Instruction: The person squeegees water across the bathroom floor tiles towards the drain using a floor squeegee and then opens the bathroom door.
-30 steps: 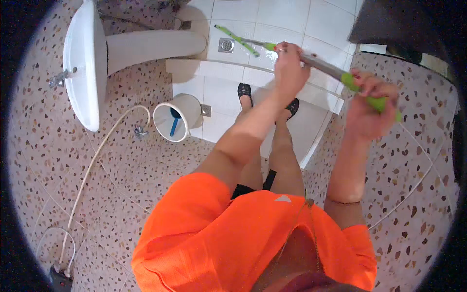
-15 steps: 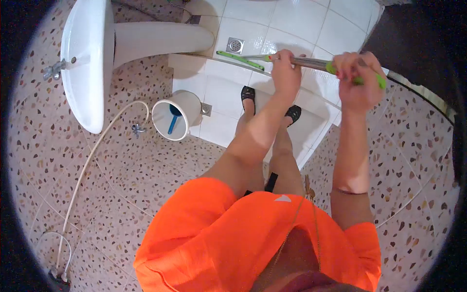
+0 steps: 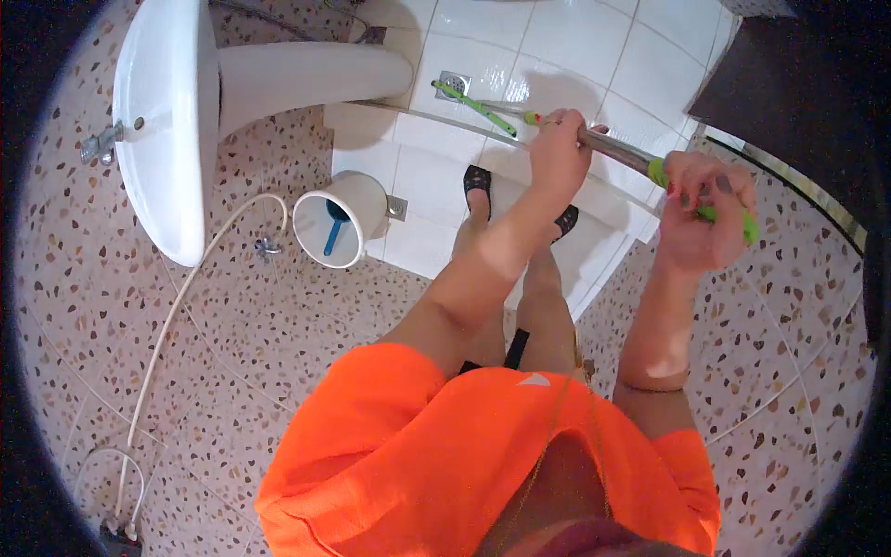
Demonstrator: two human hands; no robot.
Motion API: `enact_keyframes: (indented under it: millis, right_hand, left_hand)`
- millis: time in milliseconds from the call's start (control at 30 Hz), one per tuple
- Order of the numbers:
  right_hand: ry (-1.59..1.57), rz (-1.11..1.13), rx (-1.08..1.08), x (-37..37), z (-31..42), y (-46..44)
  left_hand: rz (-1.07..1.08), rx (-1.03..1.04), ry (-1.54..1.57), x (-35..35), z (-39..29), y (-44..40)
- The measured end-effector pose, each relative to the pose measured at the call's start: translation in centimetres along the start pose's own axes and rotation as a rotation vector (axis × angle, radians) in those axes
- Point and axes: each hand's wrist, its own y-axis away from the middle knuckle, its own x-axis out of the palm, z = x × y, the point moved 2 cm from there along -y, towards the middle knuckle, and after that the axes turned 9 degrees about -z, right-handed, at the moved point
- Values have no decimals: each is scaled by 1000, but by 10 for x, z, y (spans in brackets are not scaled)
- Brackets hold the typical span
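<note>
My left hand (image 3: 561, 153) is closed around the metal pole of a green floor squeegee (image 3: 620, 151), partway along it. Farther up, my right hand (image 3: 705, 209) grips the green handle end. The squeegee's narrow green head lies over the white tiled floor, slanting across the edge of the square floor drain (image 3: 455, 82). Whether its blade touches the tiles I cannot tell.
A white pedestal sink (image 3: 167, 130) stands at the left. A white bucket (image 3: 306, 243) with a blue dipper (image 3: 331, 238) sits below it. A low tiled step (image 3: 432, 135) runs before my feet; a dark doorway (image 3: 780, 93) lies at right.
My right hand has come down towards me and slightly right, and my left hand has shifted right and down. The squeegee head has swung steeper and moved right, its far end now at the drain.
</note>
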Motion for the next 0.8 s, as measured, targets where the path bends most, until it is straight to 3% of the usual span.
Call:
enact_keyframes:
  millis: [167, 267, 367, 433, 467, 500, 533, 567, 600, 667, 700, 767, 800]
  right_hand:
    - [287, 83, -97, 22, -1, 19]
    - [300, 65, 45, 11, -22, 27]
    - [198, -21, 34, -7, -21, 32]
    - [161, 65, -49, -16, -3, 43]
    - [186, 145, -73, -14, 7, 47]
    - [407, 231, -87, -14, 9, 50]
    - [625, 325, -120, -15, 11, 50]
    - [541, 434, -216, -7, 9, 39]
    - [702, 478, -245, -5, -10, 37]
    - [592, 622, -267, 12, -25, 21]
    - [640, 634, -259, 11, -37, 22]
    - [664, 658, -248, 3, -54, 44]
    - [694, 653, -264, -5, -60, 55]
  left_hand:
    - [2, -96, 68, -26, 5, 13]
    - [-40, -161, 11, -23, 31, 16]
    - [-2, -77, -94, -12, 34, 11]
    - [33, 69, -7, -18, 9, 20]
    - [157, 10, 3, -24, 4, 22]
    - [32, 229, -58, -12, 25, 24]
    - [90, -22, 117, -13, 31, 13]
    - [50, 14, 226, -8, 50, -5]
    - [15, 55, 334, -2, 68, -22]
    - [56, -101, 660, -21, 31, -56]
    - [35, 116, 56, -17, 41, -68]
    - [115, -473, 967, 7, 99, -69]
    - [101, -467, 974, 11, 110, -60]
